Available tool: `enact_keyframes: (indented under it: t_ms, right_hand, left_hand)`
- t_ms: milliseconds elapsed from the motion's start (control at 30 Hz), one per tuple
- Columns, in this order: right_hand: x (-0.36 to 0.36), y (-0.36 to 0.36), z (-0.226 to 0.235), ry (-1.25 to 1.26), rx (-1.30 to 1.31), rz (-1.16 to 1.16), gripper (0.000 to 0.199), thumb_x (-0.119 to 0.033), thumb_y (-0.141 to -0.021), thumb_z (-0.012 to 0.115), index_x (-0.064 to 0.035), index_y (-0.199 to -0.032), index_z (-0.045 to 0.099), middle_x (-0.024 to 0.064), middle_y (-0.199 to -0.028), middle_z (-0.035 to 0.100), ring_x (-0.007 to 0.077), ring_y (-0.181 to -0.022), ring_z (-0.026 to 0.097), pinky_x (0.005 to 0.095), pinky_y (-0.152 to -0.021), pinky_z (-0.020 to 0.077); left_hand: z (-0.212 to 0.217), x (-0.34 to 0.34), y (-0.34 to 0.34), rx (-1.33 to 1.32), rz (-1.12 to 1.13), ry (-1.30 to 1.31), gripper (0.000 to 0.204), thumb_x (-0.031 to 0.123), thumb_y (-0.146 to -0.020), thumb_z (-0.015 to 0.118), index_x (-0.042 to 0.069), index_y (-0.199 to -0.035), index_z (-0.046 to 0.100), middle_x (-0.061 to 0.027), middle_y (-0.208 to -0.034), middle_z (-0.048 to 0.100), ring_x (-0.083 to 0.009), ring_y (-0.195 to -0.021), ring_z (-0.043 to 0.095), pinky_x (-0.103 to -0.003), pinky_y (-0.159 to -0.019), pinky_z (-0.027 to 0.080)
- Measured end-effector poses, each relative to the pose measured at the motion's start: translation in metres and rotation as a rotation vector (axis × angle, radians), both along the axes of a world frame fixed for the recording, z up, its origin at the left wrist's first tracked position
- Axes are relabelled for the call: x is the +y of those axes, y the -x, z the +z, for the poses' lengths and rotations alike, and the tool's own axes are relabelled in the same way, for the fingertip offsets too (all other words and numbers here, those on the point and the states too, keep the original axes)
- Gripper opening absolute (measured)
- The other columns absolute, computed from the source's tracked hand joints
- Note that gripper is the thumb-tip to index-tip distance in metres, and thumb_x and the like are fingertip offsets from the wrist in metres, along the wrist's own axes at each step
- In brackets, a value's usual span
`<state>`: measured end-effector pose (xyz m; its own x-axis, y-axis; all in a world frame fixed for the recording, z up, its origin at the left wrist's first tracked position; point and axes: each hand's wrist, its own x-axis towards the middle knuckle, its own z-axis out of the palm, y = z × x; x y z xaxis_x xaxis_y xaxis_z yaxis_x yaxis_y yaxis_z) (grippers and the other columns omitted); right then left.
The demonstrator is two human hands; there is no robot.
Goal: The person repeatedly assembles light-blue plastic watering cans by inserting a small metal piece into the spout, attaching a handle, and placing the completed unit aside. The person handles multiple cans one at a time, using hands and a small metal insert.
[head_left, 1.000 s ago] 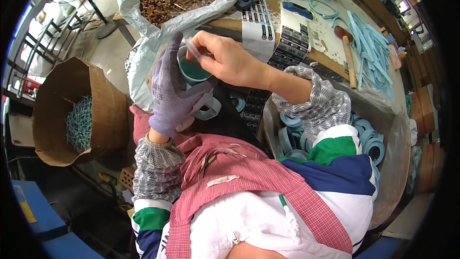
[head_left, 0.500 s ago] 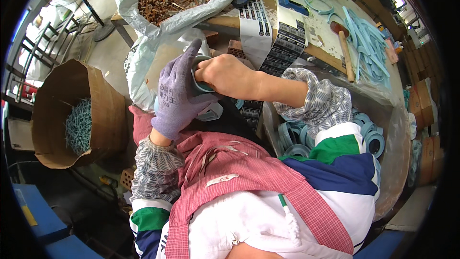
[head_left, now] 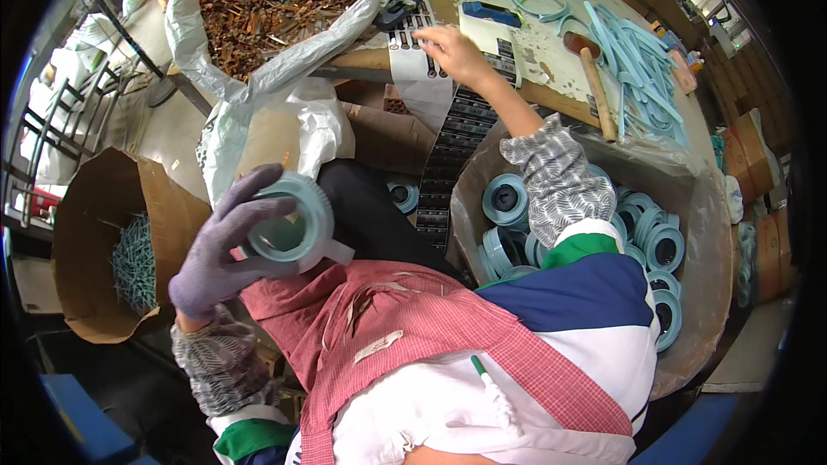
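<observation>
My left hand [head_left: 226,245], in a purple-grey glove, is wrapped round a light-blue hollow plastic piece [head_left: 320,215] with a wide round rim and a short tab on its lower right. The piece is tilted, so its round opening shows. Farther off, my bare right hand [head_left: 459,53] reaches over the table's near edge, fingers stretched out at a white strip of dark printed labels [head_left: 422,82]. Whether its fingertips touch a label is hard to see. Beside that hand, a long black label sheet [head_left: 441,168] hangs from the table.
A large bin [head_left: 702,293] of similar light-blue round pieces stands at my right. At left is a cardboard box [head_left: 82,271] of thin blue sticks, with a white sack [head_left: 185,21] of brown scraps behind. A mallet [head_left: 596,90], blue strips [head_left: 633,69] and a blue-black tool [head_left: 491,14] lie on the table.
My right hand has left the opening of the light-blue piece and moved forward to the labels. My left hand has drawn the piece nearer and to the left, turning it.
</observation>
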<state>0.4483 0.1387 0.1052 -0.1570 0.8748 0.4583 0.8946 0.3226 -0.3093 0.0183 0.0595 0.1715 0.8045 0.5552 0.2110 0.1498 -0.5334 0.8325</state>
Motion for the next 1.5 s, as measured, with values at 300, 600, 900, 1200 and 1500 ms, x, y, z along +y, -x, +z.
enact_keyframes:
  t_ms: [300,600,900,1200,1500]
  right_hand:
    - [0.026,-0.041,-0.069,-0.19,-0.162,-0.216,0.015,-0.026,-0.082,0.065,-0.0202,-0.095,0.069,-0.0025,-0.093,0.065,0.0237,-0.088,0.061,0.04,-0.076,0.0487]
    - [0.037,-0.032,-0.07,-0.25,-0.27,-0.239,0.008,-0.022,-0.084,0.06,-0.0164,-0.089,0.063,0.0012,-0.093,0.06,0.0244,-0.094,0.058,0.0426,-0.078,0.0433]
    - [-0.048,0.07,-0.025,-0.037,0.179,0.064,0.006,-0.011,-0.08,0.067,-0.0074,-0.085,0.065,0.0058,-0.087,0.063,0.0232,-0.086,0.06,0.0335,-0.078,0.047]
    - [-0.084,0.279,-0.056,0.876,1.033,0.621,0.01,-0.007,-0.081,0.07,-0.0011,-0.084,0.063,0.0014,-0.079,0.063,0.0063,-0.074,0.058,0.0215,-0.069,0.0471]
    - [-0.073,0.306,-0.06,0.881,0.868,0.629,0.01,-0.009,-0.082,0.07,-0.0009,-0.082,0.062,-0.0001,-0.076,0.063,0.0043,-0.071,0.057,0.0195,-0.064,0.0453]
  left_hand:
    - [0.055,0.041,-0.001,0.174,0.611,-0.963,0.014,0.004,-0.075,0.073,0.001,-0.083,0.062,-0.0097,-0.091,0.06,-0.0243,-0.085,0.06,-0.034,-0.073,0.047]
    - [-0.031,0.099,0.078,0.976,0.888,-0.025,0.054,0.056,-0.089,0.051,0.005,-0.097,0.067,-0.0158,-0.092,0.066,-0.0288,-0.084,0.062,-0.037,-0.076,0.049]
    - [-0.101,0.01,0.115,0.028,0.713,0.176,0.069,0.026,-0.076,0.078,0.013,-0.136,0.048,-0.0127,-0.145,0.032,-0.026,-0.135,0.031,-0.037,-0.11,0.031]
    - [-0.125,0.008,0.115,-0.099,0.665,0.149,0.04,0.017,-0.08,0.074,0.011,-0.119,0.065,-0.0122,-0.151,0.021,-0.0275,-0.139,0.023,-0.039,-0.112,0.026]
    - [-0.127,0.005,0.111,-0.057,0.734,0.088,0.052,0.027,-0.069,0.082,0.021,-0.119,0.065,-0.0194,-0.148,0.024,-0.0352,-0.135,0.03,-0.045,-0.107,0.036]
